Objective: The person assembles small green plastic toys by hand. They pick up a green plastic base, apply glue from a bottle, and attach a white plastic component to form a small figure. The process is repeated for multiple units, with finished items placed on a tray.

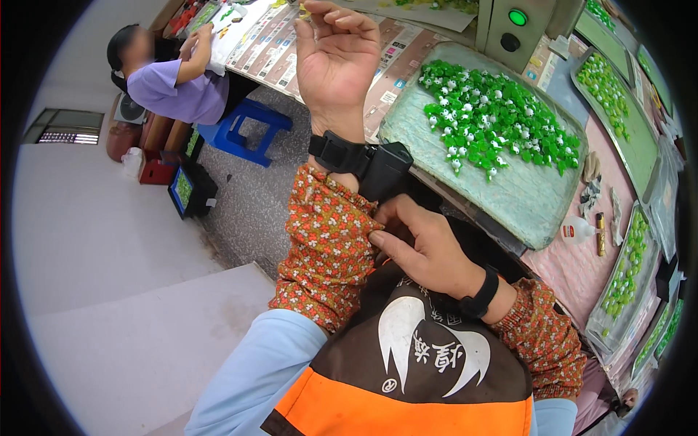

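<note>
My left hand is raised over the table edge, palm turned up. Its fingers are loosely curled, with the thumb apart. A tiny yellow bit shows by the fingertips; I cannot tell whether it is touched. A black strap with a black box-shaped device circles that wrist. Below it, my right hand is closed at the edge of the flower-patterned sleeve cover on my left forearm, thumb and fingers pinching the cloth. Another black band sits on the right wrist.
A lined tray of small green-and-white pieces lies right of my left hand. Behind it stands a machine post with a lit green button. Further right are a small bottle and more trays. At left, a person works by a blue stool.
</note>
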A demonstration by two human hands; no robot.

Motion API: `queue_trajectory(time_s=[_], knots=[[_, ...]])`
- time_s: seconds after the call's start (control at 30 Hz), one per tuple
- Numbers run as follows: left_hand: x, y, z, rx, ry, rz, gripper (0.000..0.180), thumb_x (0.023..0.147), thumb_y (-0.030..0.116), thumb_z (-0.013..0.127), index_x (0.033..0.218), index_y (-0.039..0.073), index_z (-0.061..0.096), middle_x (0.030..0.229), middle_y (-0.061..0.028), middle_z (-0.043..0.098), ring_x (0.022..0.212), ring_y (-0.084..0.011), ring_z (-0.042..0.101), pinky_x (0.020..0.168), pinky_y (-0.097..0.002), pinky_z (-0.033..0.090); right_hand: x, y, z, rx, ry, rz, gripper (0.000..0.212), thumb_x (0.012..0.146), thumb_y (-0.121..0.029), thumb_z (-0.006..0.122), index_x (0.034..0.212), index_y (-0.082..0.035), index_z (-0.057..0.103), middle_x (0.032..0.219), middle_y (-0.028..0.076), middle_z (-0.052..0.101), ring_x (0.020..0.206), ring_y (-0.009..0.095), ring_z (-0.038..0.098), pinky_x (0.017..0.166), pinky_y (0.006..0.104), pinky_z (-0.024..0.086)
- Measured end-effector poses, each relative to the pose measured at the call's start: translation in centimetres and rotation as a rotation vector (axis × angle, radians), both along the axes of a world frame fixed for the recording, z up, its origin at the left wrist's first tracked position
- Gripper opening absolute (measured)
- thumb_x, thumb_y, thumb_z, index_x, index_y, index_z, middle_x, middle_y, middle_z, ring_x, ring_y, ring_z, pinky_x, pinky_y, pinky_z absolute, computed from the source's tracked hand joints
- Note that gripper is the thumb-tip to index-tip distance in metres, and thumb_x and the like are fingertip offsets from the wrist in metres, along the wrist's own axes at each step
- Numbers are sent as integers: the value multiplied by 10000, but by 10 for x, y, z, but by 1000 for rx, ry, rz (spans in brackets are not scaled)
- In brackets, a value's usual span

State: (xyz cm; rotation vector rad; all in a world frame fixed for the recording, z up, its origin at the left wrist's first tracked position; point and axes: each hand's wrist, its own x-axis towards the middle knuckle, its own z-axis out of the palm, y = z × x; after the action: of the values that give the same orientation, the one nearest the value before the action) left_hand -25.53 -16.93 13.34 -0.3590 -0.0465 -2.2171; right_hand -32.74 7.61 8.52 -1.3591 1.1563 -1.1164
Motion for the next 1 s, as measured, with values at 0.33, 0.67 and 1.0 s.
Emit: queue_trajectory(time_s=[0.33,0.67,1.0], knots=[[7,-5,-3,72,-25,52,325,1057,362,513,1074,65,643,989,-24,679,843,-166,561,798,-338,451,0,-8,6,-448,233,99,152,858,-52,659,982,-45,571,865,130,586,804,356,636,678,438,516],[14,-9,-8,232,-53,-19,283,1059,311,522,1056,48,625,978,-47,682,832,-179,565,784,-350,461,-7,-8,-12,-377,201,224,118,885,-77,644,987,-41,598,910,148,623,848,379,641,724,447,523],[-12,28,-28,357,-126,-119,251,1063,264,508,1076,40,619,969,-70,674,812,-190,546,767,-348,459,-10,-13,-35,-240,238,61,281,908,-125,659,1174,-44,621,978,187,660,908,409,634,776,465,523]])
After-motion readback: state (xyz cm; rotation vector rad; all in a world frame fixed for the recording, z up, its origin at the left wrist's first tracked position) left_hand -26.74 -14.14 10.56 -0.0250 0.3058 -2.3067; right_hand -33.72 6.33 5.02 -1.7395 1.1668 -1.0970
